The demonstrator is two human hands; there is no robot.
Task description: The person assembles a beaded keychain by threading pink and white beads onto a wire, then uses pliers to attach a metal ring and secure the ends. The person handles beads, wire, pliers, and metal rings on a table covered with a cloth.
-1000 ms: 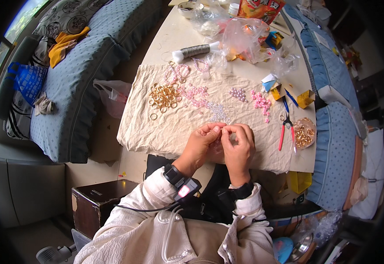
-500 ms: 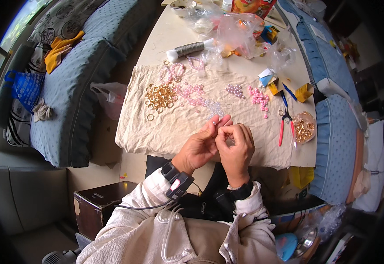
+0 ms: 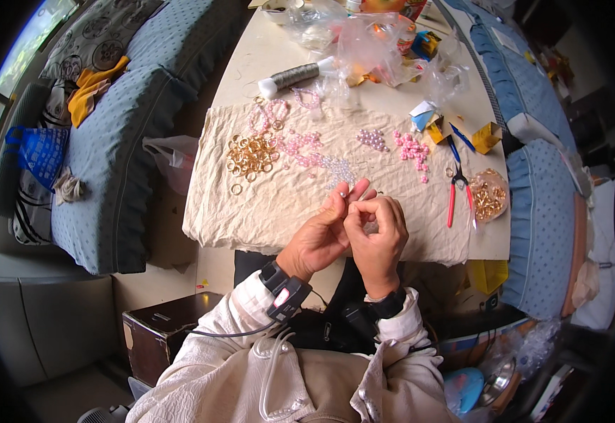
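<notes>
Over the near edge of the cloth (image 3: 279,211), the left hand (image 3: 321,236) and right hand (image 3: 378,229) pinch together on something too small to make out. Should either pinch loosen, it would likely drop among the pale beads (image 3: 335,169) just beyond the fingertips, or roll off the table (image 3: 265,56).

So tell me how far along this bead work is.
Done: no finished piece shows on the cream cloth; I can't tell how much is strung. In hand: the left hand and right hand pinch something tiny together, too small to identify. Left: the gold metal rings, pale pink beads and brighter pink beads lie loose.
</notes>
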